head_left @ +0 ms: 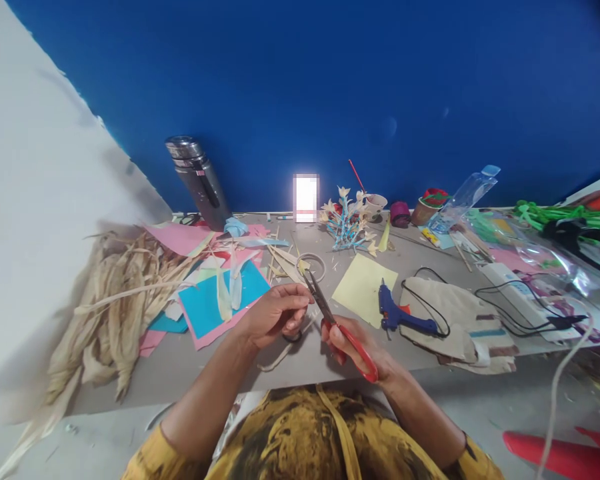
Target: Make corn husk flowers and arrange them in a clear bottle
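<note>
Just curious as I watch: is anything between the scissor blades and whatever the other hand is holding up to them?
Nothing visible. The scissors in the right hand point straight at the left hand; what its fingers pinch is too small to tell.

Pretty bright, even daylight-ish look overall, though that blown-out glowing white rectangle (306, 197) at the far edge of the counter (300, 363) is pure glare, shadows stay soft, and the wide lens bends and smears the left and right edges.
</note>
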Available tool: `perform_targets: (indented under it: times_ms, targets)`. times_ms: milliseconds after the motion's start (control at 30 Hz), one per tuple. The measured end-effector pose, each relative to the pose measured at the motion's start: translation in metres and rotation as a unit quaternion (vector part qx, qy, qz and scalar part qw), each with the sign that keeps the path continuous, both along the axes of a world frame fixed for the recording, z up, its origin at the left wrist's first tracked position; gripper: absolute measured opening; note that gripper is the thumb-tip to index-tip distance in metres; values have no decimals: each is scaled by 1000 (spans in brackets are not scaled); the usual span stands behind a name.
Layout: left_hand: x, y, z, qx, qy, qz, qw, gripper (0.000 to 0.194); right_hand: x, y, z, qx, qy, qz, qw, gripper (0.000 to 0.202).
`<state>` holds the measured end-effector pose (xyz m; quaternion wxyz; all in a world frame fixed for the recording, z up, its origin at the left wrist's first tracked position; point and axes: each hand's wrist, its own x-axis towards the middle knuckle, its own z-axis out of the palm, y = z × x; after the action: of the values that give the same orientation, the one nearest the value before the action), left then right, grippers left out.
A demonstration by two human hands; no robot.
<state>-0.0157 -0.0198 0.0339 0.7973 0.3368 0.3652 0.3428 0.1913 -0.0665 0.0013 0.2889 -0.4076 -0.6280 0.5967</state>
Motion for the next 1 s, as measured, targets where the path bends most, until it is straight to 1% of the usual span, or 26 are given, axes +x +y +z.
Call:
perform_targets:
  times_ms: [167, 267, 333, 467, 600, 733, 833, 1000]
  targets:
    - [-4, 7, -4, 5, -6, -17, 1000, 18, -1, 0, -14, -24, 27, -17, 999, 61]
    - [-7, 11, -7, 7, -11, -42, 999, 20, -2, -1, -17, -19, 25, -23, 999, 59]
    - [-9, 13, -7, 14, -7, -48, 999, 22, -3, -2, -16, -14, 11, -32, 999, 59]
    - [-15, 14, -9, 31, 20, -35, 999, 35, -7, -1, -9, -18, -30, -51, 998, 64]
    - [-22, 14, -11, 47, 66, -34, 996, 38, -10, 0, -4, -29, -47, -62, 997, 66]
    - [-28, 15, -7, 61, 107, -43, 991, 41, -13, 0, -2, 8, -72, -74, 995, 60]
    - [-31, 18, -2, 79, 136, -47, 987, 40, -15, 2, -1, 31, -89, -79, 992, 57]
    - [-33, 20, 7, 104, 162, -43, 980, 41, -15, 3, -1, 43, -112, -91, 989, 56]
